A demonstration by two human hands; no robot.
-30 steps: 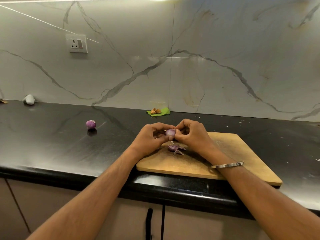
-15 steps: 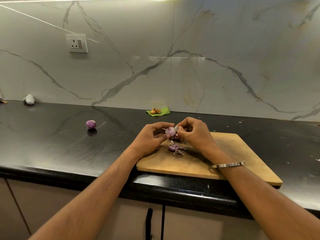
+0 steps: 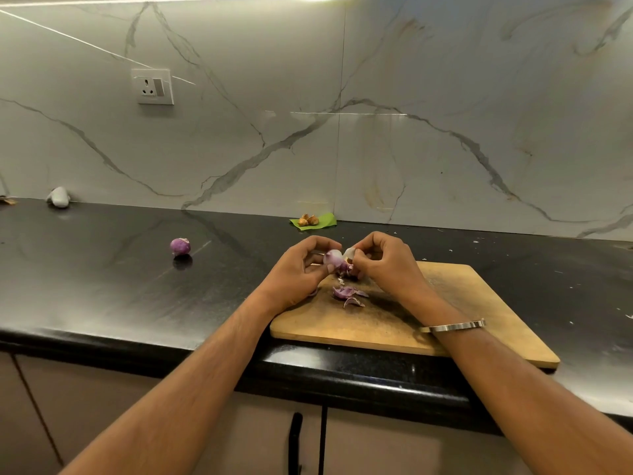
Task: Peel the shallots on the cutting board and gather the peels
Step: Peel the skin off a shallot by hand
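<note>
**Shallot held over board, skin flap pinched**

A shallot (image 3: pixel 333 258) is held just above the far left part of the wooden cutting board (image 3: pixel 479 303). It is gripped by the left hand (image 3: pixel 297 269), fingers curled over the top and thumb pressed to the near side. A pale flap of skin (image 3: pixel 350 252), partly lifted from the bulb, is pinched by the right hand (image 3: pixel 383 260), fingers curled. The two hands are nearly touching across the bulb. A small heap of purple peels (image 3: pixel 347 294) is seen on the board directly below the hands. A second shallot (image 3: pixel 180 246) is noted on the black countertop (image 3: pixel 102 286), well to the left of the board. A metal bangle (image 3: pixel 457 326) is worn on the right wrist. Near the marble backsplash, a green leaf (image 3: pixel 325 221) bearing small brown pieces is recorded.
</note>
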